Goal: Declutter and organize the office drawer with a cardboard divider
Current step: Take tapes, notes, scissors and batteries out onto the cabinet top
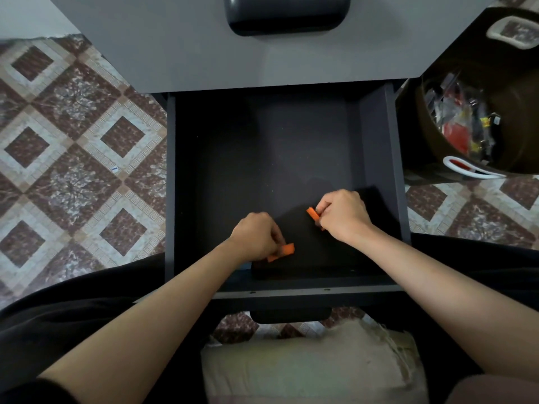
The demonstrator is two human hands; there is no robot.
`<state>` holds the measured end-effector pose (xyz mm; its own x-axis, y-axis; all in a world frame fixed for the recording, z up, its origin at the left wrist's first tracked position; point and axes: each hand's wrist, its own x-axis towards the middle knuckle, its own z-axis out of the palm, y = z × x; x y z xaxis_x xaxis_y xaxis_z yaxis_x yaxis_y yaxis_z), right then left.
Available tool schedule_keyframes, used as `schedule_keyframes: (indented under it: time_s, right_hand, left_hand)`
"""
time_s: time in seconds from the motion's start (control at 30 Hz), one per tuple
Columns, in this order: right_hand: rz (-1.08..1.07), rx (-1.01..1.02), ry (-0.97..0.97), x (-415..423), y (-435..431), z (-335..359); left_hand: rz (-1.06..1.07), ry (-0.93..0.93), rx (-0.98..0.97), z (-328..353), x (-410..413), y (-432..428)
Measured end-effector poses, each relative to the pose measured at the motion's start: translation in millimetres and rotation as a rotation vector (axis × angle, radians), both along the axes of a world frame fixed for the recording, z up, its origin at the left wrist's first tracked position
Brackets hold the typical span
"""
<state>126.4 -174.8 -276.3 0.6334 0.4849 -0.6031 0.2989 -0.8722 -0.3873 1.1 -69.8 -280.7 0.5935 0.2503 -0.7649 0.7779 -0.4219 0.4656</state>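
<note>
Dark drawer (376,135), orange tabs (284,249)

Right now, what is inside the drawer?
A dark sheet lies on the drawer bottom. The left hand pinches an orange strip, the right hand another. Anything under the sheet is hidden.

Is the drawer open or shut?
Open. The drawer is pulled out from the grey desk, showing its dark floor; inside, the left hand pinches one orange strip, the right hand another orange strip.

A beige cushion (306,365) lies on the patterned tile floor (73,132).
</note>
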Motion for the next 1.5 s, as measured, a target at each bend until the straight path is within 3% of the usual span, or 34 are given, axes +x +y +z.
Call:
schedule_keyframes:
  time_s: [0.1,0.2,0.4,0.67,0.83,0.97,1.03,1.13,1.2,1.5]
  right_hand:
    - [-0.132,0.12,0.15,0,6,8]
    - [-0.386,0.24,0.431,1,11,22]
    - [-0.52,0.377,0.63,5,21,41]
    - [-0.48,0.444,0.631,4,19,38]
    - [-0.269,0.449,0.432,3,18,33]
    - [-0.286,0.463,0.396,3,19,31]
    - [-0.316,0.464,0.427,5,20,30]
    - [-0.281,0.45,0.477,6,19,31]
    - [-0.256,0.439,0.476,6,20,32]
    - [-0.278,0.457,0.528,7,22,37]
  left_hand:
    - [0.517,-0.138,-0.224,12,7,9]
    - [0.816,-0.206,-0.339,18,10,11]
    - [0.924,-0.285,-0.368,29,16,8]
    - [0.966,-0.355,-0.306,28,18,7]
    - [0.904,-0.437,-0.342,31,18,7]
    - [0.806,-0.428,-0.3,33,20,8]
    - [0.655,-0.427,-0.134,32,21,12]
    - [0.225,-0.525,0.193,30,18,19]
    - [0.025,-0.594,0.284,30,16,19]
    - [-0.088,-0.649,0.537,27,11,20]
